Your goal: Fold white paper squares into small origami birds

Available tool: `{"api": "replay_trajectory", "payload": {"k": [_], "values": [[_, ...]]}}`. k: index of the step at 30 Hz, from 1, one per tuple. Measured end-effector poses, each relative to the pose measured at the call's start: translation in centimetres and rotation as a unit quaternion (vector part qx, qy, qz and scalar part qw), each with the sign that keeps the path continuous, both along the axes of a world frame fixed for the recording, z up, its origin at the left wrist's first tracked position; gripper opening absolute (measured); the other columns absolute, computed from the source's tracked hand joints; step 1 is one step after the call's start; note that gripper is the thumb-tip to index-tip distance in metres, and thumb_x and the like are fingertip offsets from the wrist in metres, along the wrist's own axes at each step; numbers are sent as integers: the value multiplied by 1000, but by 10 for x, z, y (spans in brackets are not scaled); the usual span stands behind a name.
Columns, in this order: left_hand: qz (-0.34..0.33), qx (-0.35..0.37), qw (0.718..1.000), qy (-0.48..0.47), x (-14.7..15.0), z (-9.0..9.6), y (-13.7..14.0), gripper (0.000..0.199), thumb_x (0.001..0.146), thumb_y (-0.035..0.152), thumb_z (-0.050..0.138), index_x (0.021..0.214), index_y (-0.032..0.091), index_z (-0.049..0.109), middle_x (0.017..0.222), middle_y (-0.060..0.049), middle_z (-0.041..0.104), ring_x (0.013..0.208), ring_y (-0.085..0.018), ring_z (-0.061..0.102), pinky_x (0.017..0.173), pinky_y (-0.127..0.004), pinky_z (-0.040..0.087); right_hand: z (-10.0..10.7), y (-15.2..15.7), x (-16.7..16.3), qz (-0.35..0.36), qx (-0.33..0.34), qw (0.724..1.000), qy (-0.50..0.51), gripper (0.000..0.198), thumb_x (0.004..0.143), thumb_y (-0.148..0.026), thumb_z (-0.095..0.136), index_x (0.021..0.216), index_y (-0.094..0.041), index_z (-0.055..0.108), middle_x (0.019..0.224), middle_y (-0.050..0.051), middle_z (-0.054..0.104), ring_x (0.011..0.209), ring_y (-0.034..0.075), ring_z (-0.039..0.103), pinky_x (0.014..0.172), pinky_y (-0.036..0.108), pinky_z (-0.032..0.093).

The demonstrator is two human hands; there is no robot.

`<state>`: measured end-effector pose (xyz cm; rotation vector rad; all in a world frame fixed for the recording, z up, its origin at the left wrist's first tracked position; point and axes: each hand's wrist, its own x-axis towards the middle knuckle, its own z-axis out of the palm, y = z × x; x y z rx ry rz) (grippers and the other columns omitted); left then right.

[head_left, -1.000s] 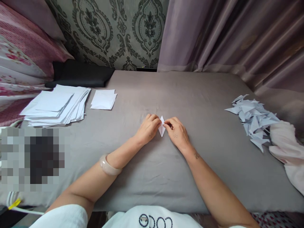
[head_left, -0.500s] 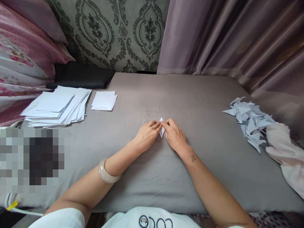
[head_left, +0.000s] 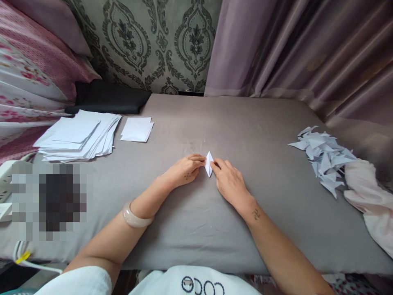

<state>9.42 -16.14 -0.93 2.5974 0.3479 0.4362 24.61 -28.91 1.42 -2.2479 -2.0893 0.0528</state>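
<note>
A small white folded paper (head_left: 209,167), diamond-shaped with a crease down its length, lies on the grey cloth between my hands. My left hand (head_left: 188,169) pinches its left edge, with the thumb tucked partly out of sight. From the other side my right hand (head_left: 231,179) touches the paper's right edge with the index fingertip, fingers bent and close together; its thumb is mostly hidden.
Stacked white paper sheets (head_left: 76,141) lie at the left, beside smaller paper squares (head_left: 137,130). At the right is a pile of folded paper pieces (head_left: 327,155) against a pale cloth (head_left: 365,184). A black folded item (head_left: 113,98) sits at the back left; a blurred patch covers the near left.
Both hands have drawn slightly apart from the middle of the paper to its side edges, and more of the diamond shows. The view has shifted a little.
</note>
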Motion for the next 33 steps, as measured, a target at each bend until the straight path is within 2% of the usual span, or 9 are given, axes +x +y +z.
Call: {"api": "replay_trajectory", "payload": {"k": [6,10,13,17,20,22,26,29,33], "values": [[34,-28,999,-15,3,0,-4,33,78,6,47,100,15,70,121,-11,65,118,-24,57,97,-37,50,2,-4,2,0,12,1000,24,40,88,-6,38,116,-22,61,121,8,61,99,23,54,73,35,45],[136,-85,985,-57,15,-6,-6,13,86,20,54,85,16,67,103,-10,66,96,-21,61,89,-38,49,0,-1,3,-23,33,997,70,35,88,-9,40,109,-24,65,116,6,63,100,21,56,68,31,44],[214,-104,969,-64,26,-13,-4,10,79,24,67,82,15,65,101,-10,60,98,-23,54,88,-40,48,-6,4,5,-52,65,989,126,33,87,-11,40,100,-24,67,113,5,64,101,20,57,67,29,44],[228,-173,957,-55,32,-17,0,9,75,22,70,75,14,65,98,-9,57,94,-20,54,86,-39,48,-18,10,8,-94,118,965,216,29,83,-12,42,95,-23,66,106,6,65,94,19,60,75,31,47],[216,-210,949,-91,28,-12,-2,11,78,26,69,75,15,65,99,-9,59,92,-19,57,84,-37,49,-24,15,10,-153,169,921,317,29,80,-18,49,107,-20,61,109,8,65,87,18,62,79,34,50],[187,-209,949,-145,24,-6,-5,12,81,28,67,78,17,65,105,-9,61,99,-19,59,90,-37,47,-25,19,12,-177,181,872,420,39,78,-26,56,117,-20,56,116,11,63,96,19,63,81,35,52],[139,-199,941,-233,17,7,-12,11,85,29,64,81,18,64,112,-10,64,108,-19,60,101,-37,42,-19,22,14,-174,134,767,603,60,73,-40,68,125,-18,50,125,16,60,113,21,60,90,35,51],[128,-207,936,-255,16,13,-15,13,84,30,65,82,18,65,115,-11,63,109,-19,60,101,-37,43,-9,21,15,-144,129,732,653,53,72,-44,70,117,-19,57,120,14,64,110,21,62,93,36,50],[134,-272,916,-263,20,14,-17,20,83,36,66,80,17,62,107,-10,66,101,-19,62,96,-36,47,-1,18,13,-100,165,714,673,32,74,-43,70,96,-20,65,98,7,72,93,19,67,87,35,52]]}}
